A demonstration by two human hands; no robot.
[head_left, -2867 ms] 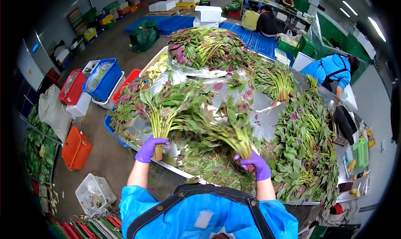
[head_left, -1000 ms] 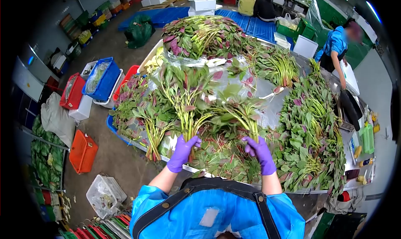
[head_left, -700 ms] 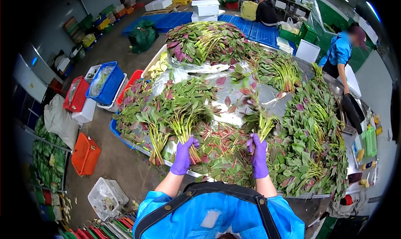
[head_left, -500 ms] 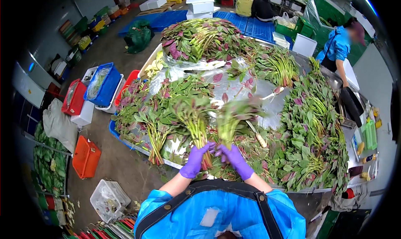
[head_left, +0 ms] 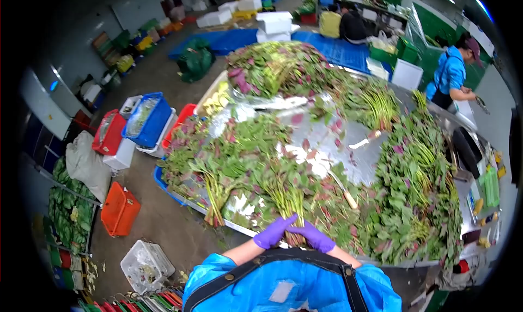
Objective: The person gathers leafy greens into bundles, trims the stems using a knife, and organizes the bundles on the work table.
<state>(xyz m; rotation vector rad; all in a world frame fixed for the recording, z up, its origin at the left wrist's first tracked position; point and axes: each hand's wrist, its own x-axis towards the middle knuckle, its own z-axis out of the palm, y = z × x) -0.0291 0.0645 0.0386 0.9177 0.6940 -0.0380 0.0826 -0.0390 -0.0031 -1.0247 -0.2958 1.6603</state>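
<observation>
Only the head view here, and it's kinda soft. The left hand (head_left: 276,232) and right hand (head_left: 313,236), both in purple gloves, are squeezed in around the stem ends of a leafy bunch (head_left: 289,203), one from each side. Thumbs are close together, fingers curled in on the stems, though their far sides are hidden and the finger edges are mushy. The bunch sits at the near edge of the metal table (head_left: 354,162), and its leafy top blends into the greens behind, so I can't tell where it stops.

Going clockwise from that bunch: big leafy pile (head_left: 278,67) at 12, tied or loose I can't tell. Wooden-handled knife (head_left: 349,198) just short of 3, another knife (head_left: 366,139) and a stemmy bundle (head_left: 381,109) between 1 and 2. Long heap of greens (head_left: 414,192) at 3, smaller bunch (head_left: 216,199) at 9. Way out at 2 there's a co-worker in blue (head_left: 450,75), lower body cut off by the table. Outer corners are lost in black.
</observation>
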